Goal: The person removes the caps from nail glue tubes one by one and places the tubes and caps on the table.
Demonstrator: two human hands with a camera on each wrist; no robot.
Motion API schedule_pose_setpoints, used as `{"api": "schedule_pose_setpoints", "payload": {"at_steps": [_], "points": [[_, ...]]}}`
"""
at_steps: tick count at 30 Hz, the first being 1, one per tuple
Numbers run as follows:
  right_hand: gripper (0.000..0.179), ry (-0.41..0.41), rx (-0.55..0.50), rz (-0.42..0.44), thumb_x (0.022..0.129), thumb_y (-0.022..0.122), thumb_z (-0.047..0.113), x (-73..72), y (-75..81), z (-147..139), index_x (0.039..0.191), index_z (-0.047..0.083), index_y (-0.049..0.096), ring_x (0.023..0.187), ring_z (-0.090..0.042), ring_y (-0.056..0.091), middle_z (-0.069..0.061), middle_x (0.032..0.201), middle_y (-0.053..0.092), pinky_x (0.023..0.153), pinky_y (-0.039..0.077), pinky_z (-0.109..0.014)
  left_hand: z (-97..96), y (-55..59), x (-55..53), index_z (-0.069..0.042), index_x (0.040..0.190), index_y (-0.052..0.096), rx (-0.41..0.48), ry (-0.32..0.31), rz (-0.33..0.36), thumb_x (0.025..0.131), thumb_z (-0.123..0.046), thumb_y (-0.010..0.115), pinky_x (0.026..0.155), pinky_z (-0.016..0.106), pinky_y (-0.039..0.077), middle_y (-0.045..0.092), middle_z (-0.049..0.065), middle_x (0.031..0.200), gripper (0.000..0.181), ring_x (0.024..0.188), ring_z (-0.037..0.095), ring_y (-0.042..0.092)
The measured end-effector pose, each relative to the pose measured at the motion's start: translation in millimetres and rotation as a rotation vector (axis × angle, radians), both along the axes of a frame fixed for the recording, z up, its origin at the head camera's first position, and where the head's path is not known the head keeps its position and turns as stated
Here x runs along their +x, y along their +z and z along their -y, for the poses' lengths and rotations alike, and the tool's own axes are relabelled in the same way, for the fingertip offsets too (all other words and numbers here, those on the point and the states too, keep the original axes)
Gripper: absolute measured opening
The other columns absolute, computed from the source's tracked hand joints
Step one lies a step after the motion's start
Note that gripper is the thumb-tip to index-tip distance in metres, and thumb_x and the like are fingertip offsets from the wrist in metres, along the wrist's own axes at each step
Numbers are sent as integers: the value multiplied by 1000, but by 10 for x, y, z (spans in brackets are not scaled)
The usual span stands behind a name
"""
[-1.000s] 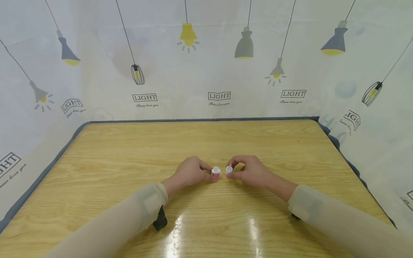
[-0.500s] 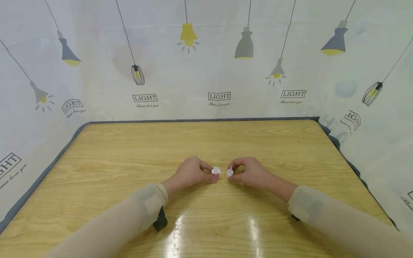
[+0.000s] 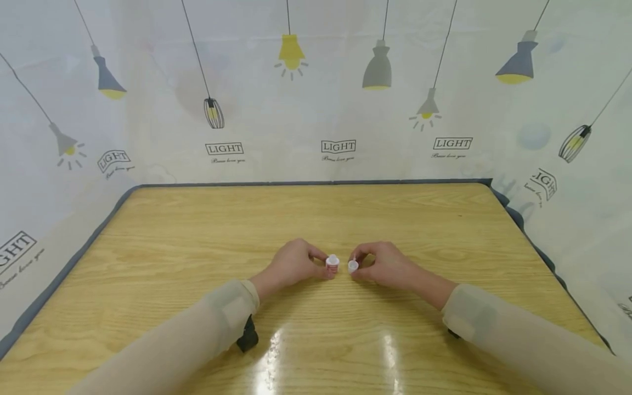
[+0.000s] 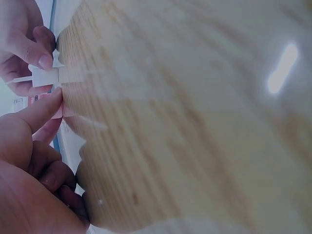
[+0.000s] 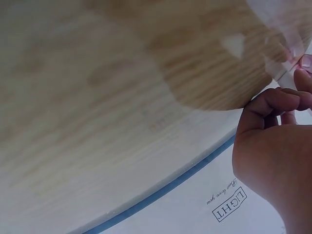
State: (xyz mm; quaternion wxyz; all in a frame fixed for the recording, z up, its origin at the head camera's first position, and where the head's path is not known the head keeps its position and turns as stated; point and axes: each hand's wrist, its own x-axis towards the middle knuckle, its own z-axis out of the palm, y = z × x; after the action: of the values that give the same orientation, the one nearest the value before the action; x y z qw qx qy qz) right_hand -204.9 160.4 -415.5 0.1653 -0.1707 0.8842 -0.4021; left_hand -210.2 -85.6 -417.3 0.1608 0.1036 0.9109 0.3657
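Between finger and thumb, my left hand [image 3: 294, 263] holds a small white bottle [image 3: 332, 265] with a red label, upright on the table. Just to its right, my right hand [image 3: 385, 265] pinches a small white cap [image 3: 353, 266], its hollow side up. A thin white stem [image 4: 19, 79] rises from the cap in the left wrist view, where the cap's base is right at the tabletop. There the left fingers cover most of the bottle. In the right wrist view the right hand's fingers hide much of the cap.
The glossy wooden table [image 3: 222, 219] stretches out around both hands. A pale wall cloth [image 3: 296, 109] printed with lamps rises behind its dark-trimmed edge. A black wrist device [image 3: 248, 336] hangs below the left sleeve.
My right hand has lowered the cap slightly, to the tabletop, and moved it a little nearer to me. The left hand keeps its hold on the bottle; the head view has shifted slightly.
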Motion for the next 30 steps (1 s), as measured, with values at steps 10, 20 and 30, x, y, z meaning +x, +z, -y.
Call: {"api": "schedule_pose_setpoints", "payload": {"at_steps": [10, 20, 30], "points": [[19, 38, 21, -53, 87, 83, 16, -15, -17, -1, 104, 13, 75, 86, -15, 58, -2, 102, 74, 78, 49, -32, 26, -22, -26, -19, 110, 84, -16, -32, -29, 80, -38, 94, 78, 31, 49, 81, -2, 112, 38, 89, 15, 63], [61, 108, 130, -4, 89, 87, 31, -187, 267, -132, 142, 11, 64, 125, -34, 62, -14, 139, 64, 106, 51, -53, 119, -31, -53, -16, 114, 83, -1, -91, -8, 79, -35, 95, 67, 29, 48, 81, 0, 109, 41, 75, 13, 58], [67, 30, 49, -19, 95, 77, 53, -471, 833, -268, 150, 20, 56, 122, -28, 66, -9, 150, 58, 101, 55, -50, 496, 443, -226, -11, 157, 53, -69, -276, 54, 92, -42, 84, 77, 33, 52, 75, 4, 99, 79, 83, 15, 63]]}}
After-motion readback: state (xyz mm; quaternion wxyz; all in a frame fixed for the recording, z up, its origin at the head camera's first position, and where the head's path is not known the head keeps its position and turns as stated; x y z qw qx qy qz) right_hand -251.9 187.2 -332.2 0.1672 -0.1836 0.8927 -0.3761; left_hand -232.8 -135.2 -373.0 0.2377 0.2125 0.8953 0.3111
